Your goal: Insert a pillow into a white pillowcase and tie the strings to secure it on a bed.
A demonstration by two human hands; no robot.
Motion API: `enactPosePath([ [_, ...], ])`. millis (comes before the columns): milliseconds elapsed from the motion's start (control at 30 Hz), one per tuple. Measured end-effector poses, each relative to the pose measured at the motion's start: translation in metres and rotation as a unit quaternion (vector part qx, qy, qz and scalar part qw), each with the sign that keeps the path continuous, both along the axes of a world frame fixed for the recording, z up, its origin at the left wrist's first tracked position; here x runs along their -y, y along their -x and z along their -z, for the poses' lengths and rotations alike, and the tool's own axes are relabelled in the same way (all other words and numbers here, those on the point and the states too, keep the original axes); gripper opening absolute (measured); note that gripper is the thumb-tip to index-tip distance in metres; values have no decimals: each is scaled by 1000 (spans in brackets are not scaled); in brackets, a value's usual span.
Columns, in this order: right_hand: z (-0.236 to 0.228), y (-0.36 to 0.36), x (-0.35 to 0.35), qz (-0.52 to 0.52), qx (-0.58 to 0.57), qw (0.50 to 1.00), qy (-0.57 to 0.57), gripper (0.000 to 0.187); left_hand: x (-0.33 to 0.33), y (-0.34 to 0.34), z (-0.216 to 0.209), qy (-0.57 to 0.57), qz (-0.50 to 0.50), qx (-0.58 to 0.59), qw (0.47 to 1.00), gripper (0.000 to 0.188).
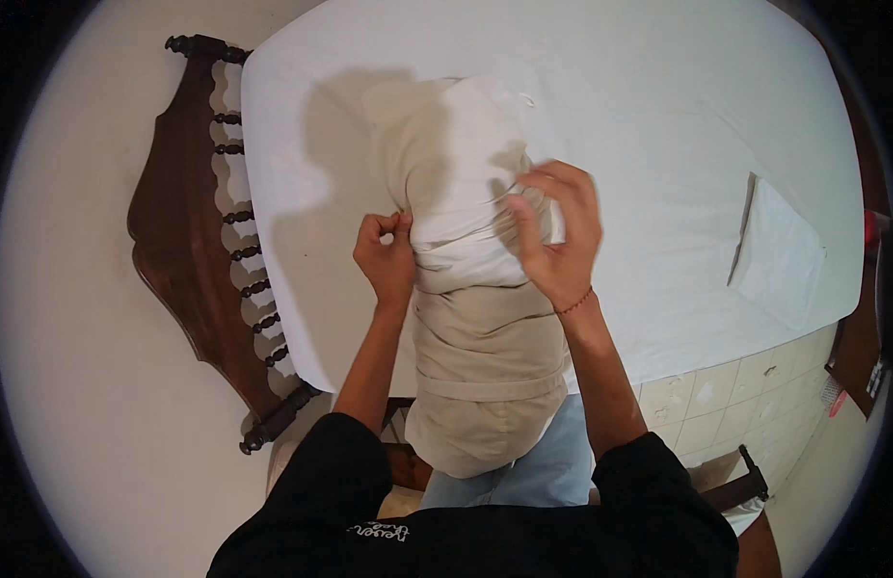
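A pillow (470, 130), white at its far end, lies lengthwise on the white-sheeted bed (658, 144) and reaches back toward my body. Beige cloth, looking like a pillowcase (490, 337), is wrinkled around its near part, with a hem band across it close to my waist. White folds bunch across the middle. My left hand (384, 252) is closed in a pinch on cloth at the pillow's left edge. On the right edge, my right hand (565, 231) hovers with thumb and fingers curved and apart, slightly blurred. Whether its fingertips touch the cloth is unclear.
A dark carved wooden headboard (172, 226) with turned spindles stands along the bed's left side. Toward the right, a folded white cloth (779, 250) rests on the sheet. Pale floor tiles (716, 390) show below the bed, beside a dark wooden piece of furniture (740, 486).
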State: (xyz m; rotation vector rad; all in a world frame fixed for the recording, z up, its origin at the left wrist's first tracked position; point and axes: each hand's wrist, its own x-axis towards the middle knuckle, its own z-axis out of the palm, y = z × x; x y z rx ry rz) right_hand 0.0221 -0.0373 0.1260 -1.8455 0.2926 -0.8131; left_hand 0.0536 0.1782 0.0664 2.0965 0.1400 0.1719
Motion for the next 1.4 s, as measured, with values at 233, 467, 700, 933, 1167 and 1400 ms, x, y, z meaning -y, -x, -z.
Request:
enactPosePath([
  [233, 13, -16, -21, -190, 11, 947, 257, 20, 14, 43, -7, -45, 23, 50, 997, 25],
  [467, 45, 14, -37, -115, 102, 947, 281, 16, -39, 19, 1, 98, 104, -33, 989, 15],
  [700, 46, 34, -43, -189, 45, 958, 210, 19, -28, -26, 17, 228, -11, -163, 960, 9],
  [933, 24, -17, 26, 31, -105, 988, -110, 62, 17, 48, 36, 35, 62, 17, 997, 14],
  [1167, 44, -35, 37, -362, -319, 868, -118, 94, -35, 84, 48, 60, 59, -66, 994, 10],
  [1400, 32, 25, 45, -253, -274, 899, -231, 76, -5, -29, 19, 267, -4, -81, 960, 8],
])
